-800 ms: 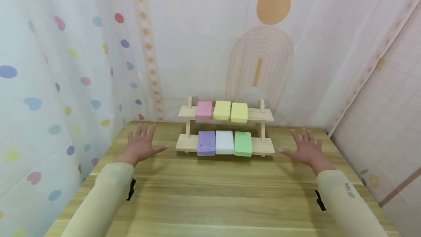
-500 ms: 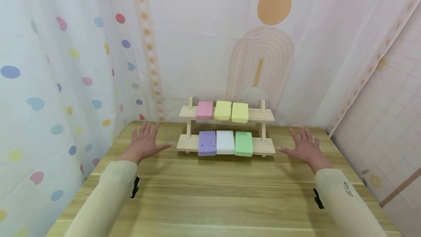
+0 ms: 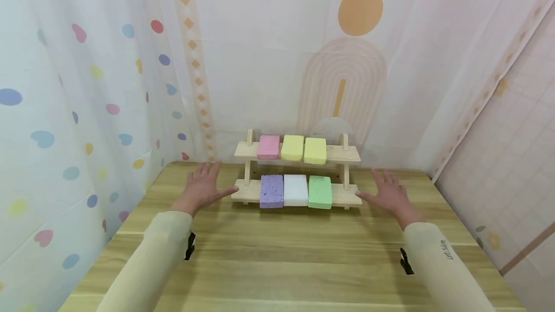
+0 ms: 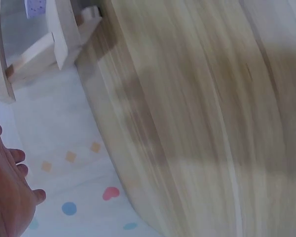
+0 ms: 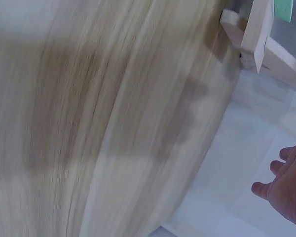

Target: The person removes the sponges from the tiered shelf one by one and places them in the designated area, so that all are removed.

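A two-tier wooden rack (image 3: 338,195) stands at the back of the table. On its upper shelf lie a pink sponge (image 3: 269,147) and two yellow sponges, the left one (image 3: 292,147) beside the right one (image 3: 315,150). The lower shelf carries a purple sponge (image 3: 271,191), a white sponge (image 3: 296,190) and a green sponge (image 3: 320,192). My left hand (image 3: 201,188) has its fingers spread, thumb tip right at the rack's left end. On the other side my right hand (image 3: 389,195) is spread too, its thumb overlapping the lower shelf's right end in the head view. Neither hand holds anything.
The wood-grain table (image 3: 286,264) extends in front of the rack. Directly behind it hangs a patterned curtain (image 3: 260,61), with a dotted curtain (image 3: 95,148) along the left side and a pale gridded cloth (image 3: 511,148) on the right.
Both hands have moved inward, the left one rightward and the right one leftward, closer to the rack's ends. The sponges and rack keep their places.
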